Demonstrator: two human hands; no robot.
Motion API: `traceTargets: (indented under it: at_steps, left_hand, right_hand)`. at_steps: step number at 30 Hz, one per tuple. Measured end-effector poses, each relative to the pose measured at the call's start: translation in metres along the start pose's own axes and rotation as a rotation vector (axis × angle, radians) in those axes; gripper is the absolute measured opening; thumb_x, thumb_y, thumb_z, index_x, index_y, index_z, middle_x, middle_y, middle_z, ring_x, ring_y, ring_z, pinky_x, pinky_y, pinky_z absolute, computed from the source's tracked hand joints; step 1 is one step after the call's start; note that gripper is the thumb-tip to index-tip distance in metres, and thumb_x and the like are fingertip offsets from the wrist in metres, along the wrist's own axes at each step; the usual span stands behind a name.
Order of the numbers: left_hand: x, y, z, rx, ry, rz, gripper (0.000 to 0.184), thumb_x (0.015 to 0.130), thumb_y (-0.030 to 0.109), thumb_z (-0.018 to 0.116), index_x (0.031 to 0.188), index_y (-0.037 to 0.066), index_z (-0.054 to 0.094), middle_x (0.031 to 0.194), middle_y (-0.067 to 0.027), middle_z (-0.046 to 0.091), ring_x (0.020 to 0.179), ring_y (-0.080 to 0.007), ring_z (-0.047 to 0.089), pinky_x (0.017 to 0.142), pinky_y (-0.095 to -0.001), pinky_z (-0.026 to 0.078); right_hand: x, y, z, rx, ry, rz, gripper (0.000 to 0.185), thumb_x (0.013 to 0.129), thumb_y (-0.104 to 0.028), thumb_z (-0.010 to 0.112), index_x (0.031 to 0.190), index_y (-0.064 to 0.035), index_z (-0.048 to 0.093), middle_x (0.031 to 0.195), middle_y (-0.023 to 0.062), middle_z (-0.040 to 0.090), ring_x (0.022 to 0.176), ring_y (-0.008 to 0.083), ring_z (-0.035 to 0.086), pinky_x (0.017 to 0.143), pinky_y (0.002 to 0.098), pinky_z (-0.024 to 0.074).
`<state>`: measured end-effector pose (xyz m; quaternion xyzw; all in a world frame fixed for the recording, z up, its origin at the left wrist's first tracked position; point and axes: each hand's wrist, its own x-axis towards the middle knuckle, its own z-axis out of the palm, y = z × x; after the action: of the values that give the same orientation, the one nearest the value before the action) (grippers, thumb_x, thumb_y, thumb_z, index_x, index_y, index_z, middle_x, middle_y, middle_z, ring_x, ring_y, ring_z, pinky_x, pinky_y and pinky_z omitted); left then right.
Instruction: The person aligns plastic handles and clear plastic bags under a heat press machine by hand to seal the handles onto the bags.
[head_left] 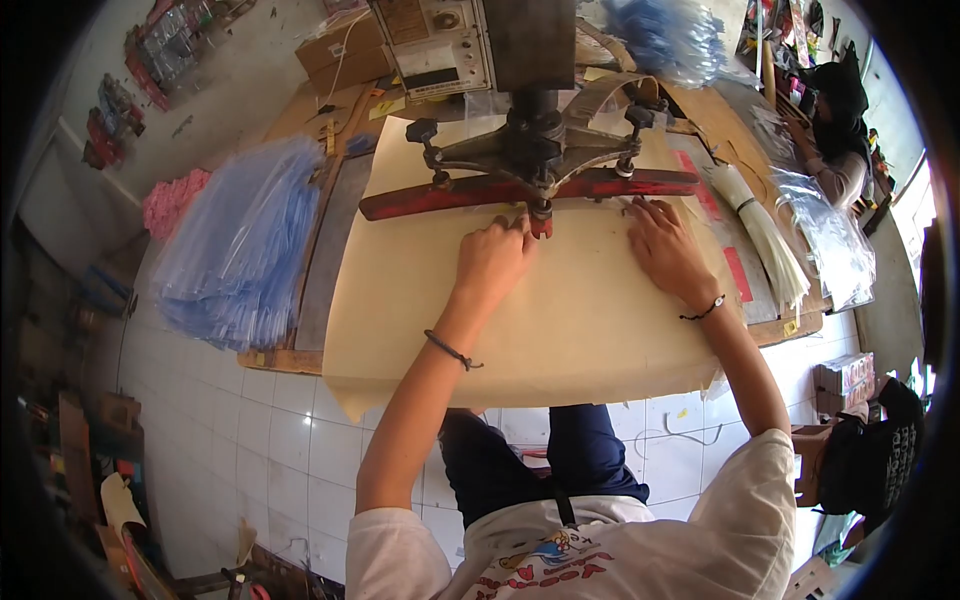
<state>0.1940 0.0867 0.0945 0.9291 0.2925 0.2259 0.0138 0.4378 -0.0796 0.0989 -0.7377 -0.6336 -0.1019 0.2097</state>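
A press machine (535,140) stands before me, with a long red bar (430,200) low over a tan sheet (440,330) that covers the work surface. My left hand (497,255) is at the bar's front edge, left of its centre fitting (541,222). Its fingers are curled and closed; what they hold, if anything, is hidden. My right hand (668,250) lies on the sheet farther right, its fingers stretched toward the bar and slightly apart. Their tips are close to the bar's edge.
Stacked bluish clear plastic sheets (240,240) overhang the table's left side. On the right lie a bundle of pale strips (760,235) and clear plastic bags (825,235). Another person (840,130) sits at the far right. Cardboard boxes (345,50) stand behind the table.
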Motion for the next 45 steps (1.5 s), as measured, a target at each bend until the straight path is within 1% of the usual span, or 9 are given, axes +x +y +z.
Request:
traceTargets:
  at_steps: [10,19,22,25,28,31,35,38,45]
  left_hand:
    - [0.0,0.002,0.002,0.007,0.026,-0.014,0.027,0.096,0.025,0.055,0.103,0.005,0.071,0.084,-0.0178,0.068,0.067,-0.0364,0.069,0.066,-0.0467,0.058]
    - [-0.005,0.002,0.0,0.005,0.037,-0.005,0.031,0.097,0.023,0.055,0.117,0.005,0.07,0.088,-0.0189,0.069,0.068,-0.0366,0.07,0.066,-0.0474,0.058]
    - [-0.014,0.0,-0.001,-0.024,0.047,-0.013,0.035,0.097,0.024,0.055,0.125,0.005,0.068,0.097,-0.0197,0.068,0.078,-0.0351,0.071,0.07,-0.0458,0.058]
    - [-0.036,0.002,-0.004,0.022,0.018,0.027,0.042,0.097,0.026,0.056,0.133,0.006,0.062,0.113,-0.02,0.065,0.101,-0.0344,0.067,0.087,-0.0479,0.054]
    - [-0.077,0.014,-0.036,0.015,-0.045,-0.046,0.047,0.097,0.028,0.057,0.139,0.006,0.057,0.123,-0.0212,0.06,0.117,-0.0347,0.058,0.101,-0.0523,0.044]
    - [-0.12,0.017,-0.044,-0.067,0.053,0.001,0.052,0.097,0.027,0.058,0.144,0.007,0.053,0.138,-0.0207,0.056,0.129,-0.0349,0.052,0.11,-0.0555,0.037]
    - [-0.154,0.032,-0.045,0.013,0.135,-0.066,0.05,0.098,0.026,0.057,0.144,0.009,0.054,0.154,-0.0133,0.048,0.139,-0.0343,0.047,0.117,-0.0544,0.032]
    - [-0.166,0.041,-0.037,0.027,0.227,-0.12,0.045,0.099,0.023,0.053,0.143,0.01,0.056,0.151,-0.0125,0.051,0.135,-0.0346,0.051,0.116,-0.0556,0.033]
    - [-0.19,0.051,-0.016,-0.069,0.357,-0.195,0.042,0.101,0.02,0.046,0.14,0.011,0.058,0.149,-0.0097,0.053,0.14,-0.0347,0.044,0.117,-0.0563,0.028]
  right_hand:
    - [-0.003,-0.004,-0.007,-0.017,-0.017,-0.005,0.045,0.099,-0.023,0.049,0.137,0.0003,0.055,0.147,0.0201,0.053,0.137,0.0374,0.044,0.115,0.0459,0.0366]
    - [-0.007,-0.006,-0.007,-0.023,-0.002,-0.018,0.047,0.101,-0.025,0.047,0.14,0.001,0.052,0.146,0.0218,0.053,0.138,0.037,0.044,0.115,0.0448,0.0365]
    - [-0.012,-0.006,-0.003,0.005,0.033,-0.032,0.047,0.102,-0.025,0.048,0.14,0.0016,0.052,0.147,0.0224,0.052,0.137,0.0379,0.046,0.116,0.045,0.0356]
    - [-0.027,-0.017,-0.014,0.049,-0.008,-0.003,0.045,0.102,-0.024,0.049,0.139,0.0023,0.054,0.148,0.0228,0.051,0.138,0.038,0.046,0.118,0.0445,0.0343]
    - [-0.05,-0.031,-0.031,0.093,-0.043,0.019,0.043,0.102,-0.022,0.051,0.137,0.0023,0.056,0.148,0.0221,0.051,0.14,0.0366,0.044,0.119,0.044,0.0334]
    - [-0.073,-0.038,-0.037,0.109,-0.026,0.028,0.041,0.101,-0.021,0.053,0.135,0.0015,0.058,0.147,0.0206,0.052,0.142,0.0357,0.044,0.12,0.0446,0.0329]
    - [-0.084,-0.04,-0.039,0.124,0.004,0.031,0.041,0.101,-0.021,0.055,0.135,0.0001,0.059,0.146,0.0189,0.054,0.141,0.0355,0.045,0.12,0.0458,0.0327]
    - [-0.084,-0.039,-0.037,0.129,0.017,0.031,0.04,0.1,-0.021,0.055,0.134,0.0001,0.06,0.145,0.0194,0.055,0.14,0.036,0.047,0.119,0.0455,0.0335]
    - [-0.087,-0.039,-0.037,0.167,0.075,0.031,0.035,0.099,-0.018,0.056,0.127,0.0007,0.065,0.138,0.0205,0.061,0.135,0.037,0.051,0.116,0.0459,0.037]
